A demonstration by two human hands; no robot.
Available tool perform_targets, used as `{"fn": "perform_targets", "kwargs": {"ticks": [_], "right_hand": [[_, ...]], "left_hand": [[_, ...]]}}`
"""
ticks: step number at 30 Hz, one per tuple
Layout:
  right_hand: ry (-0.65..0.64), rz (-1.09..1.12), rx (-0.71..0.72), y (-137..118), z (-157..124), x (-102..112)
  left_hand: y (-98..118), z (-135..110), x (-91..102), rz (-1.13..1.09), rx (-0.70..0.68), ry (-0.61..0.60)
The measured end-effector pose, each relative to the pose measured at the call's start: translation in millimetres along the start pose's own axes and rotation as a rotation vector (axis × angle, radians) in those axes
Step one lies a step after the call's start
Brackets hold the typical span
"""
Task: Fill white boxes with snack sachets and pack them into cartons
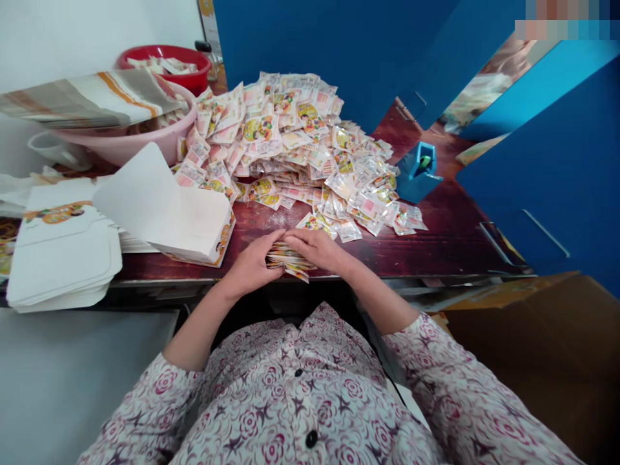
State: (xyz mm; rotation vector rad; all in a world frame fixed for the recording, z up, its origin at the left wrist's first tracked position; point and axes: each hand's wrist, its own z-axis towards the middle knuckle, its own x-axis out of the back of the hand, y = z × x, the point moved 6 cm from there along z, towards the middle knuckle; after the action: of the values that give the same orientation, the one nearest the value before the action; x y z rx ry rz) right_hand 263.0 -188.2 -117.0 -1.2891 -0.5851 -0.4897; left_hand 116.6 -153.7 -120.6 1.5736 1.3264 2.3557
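A stack of small printed packets (289, 258) is held near the table's front edge. Against its left side presses my left hand (254, 261), fingers curved over the far end. My right hand (317, 248) wraps the stack from the right, its fingertips meeting those of the left hand on top. Just beyond my hands lies a large heap of the same packets (300, 142), with yellow and pink print and clear edges. An open white carton (194, 219) with a printed side stands left of my left hand, its flap raised.
Flat white cartons (68, 245) are piled at the left. A pink basin (126, 145) with a striped cloth (92, 100) over it and a red basin (194, 77) stand behind. A blue tape dispenser (417, 174) sits right of the heap. Blue panels (329, 39) rise behind; a cardboard box (533, 342) is at lower right.
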Motion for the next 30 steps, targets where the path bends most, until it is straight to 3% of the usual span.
{"fn": "perform_targets", "kwargs": {"ticks": [4, 6, 10, 13, 15, 18, 21, 23, 25, 27, 30], "right_hand": [[0.215, -0.234, -0.207, 36.3, -5.6, 29.3], [0.178, -0.408, -0.278, 46.1, -8.1, 33.6], [0.035, -0.627, -0.288, 49.8, -9.4, 23.8], [0.052, -0.684, -0.305, 54.0, -4.5, 20.5], [0.112, -0.621, -0.345, 60.5, 1.0, 25.2], [0.188, -0.237, -0.308, 64.3, 9.8, 34.4], [0.09, 0.152, -0.176, 51.4, 11.8, 33.4], [-0.034, 0.222, -0.142, 39.3, 5.6, 25.2], [-0.078, 0.224, -0.144, 29.7, -3.2, 16.2], [-0.03, 0.217, -0.142, 23.1, -10.1, 9.4], [0.046, 0.203, -0.086, 17.8, -14.7, 3.6]], "left_hand": [[4.1, 1.4, 0.0, 0.023, -0.032, -0.022], [5.8, 1.4, 0.4, 0.024, -0.051, -0.017], [8.0, 1.4, 1.5, 0.026, -0.077, -0.011], [8.7, 1.7, 1.9, 0.034, -0.085, -0.007], [8.7, 2.1, 1.5, 0.04, -0.082, -0.013], [9.0, 2.4, 0.9, 0.044, -0.083, -0.024], [7.9, 1.2, -0.1, 0.041, -0.071, -0.028], [5.6, -0.2, 0.4, 0.043, -0.041, 0.007], [5.4, -1.2, 2.8, 0.078, -0.036, 0.081], [9.1, -0.6, 3.2, 0.149, -0.08, 0.119], [14.8, 5.1, -2.8, 0.242, -0.136, 0.026]]}}
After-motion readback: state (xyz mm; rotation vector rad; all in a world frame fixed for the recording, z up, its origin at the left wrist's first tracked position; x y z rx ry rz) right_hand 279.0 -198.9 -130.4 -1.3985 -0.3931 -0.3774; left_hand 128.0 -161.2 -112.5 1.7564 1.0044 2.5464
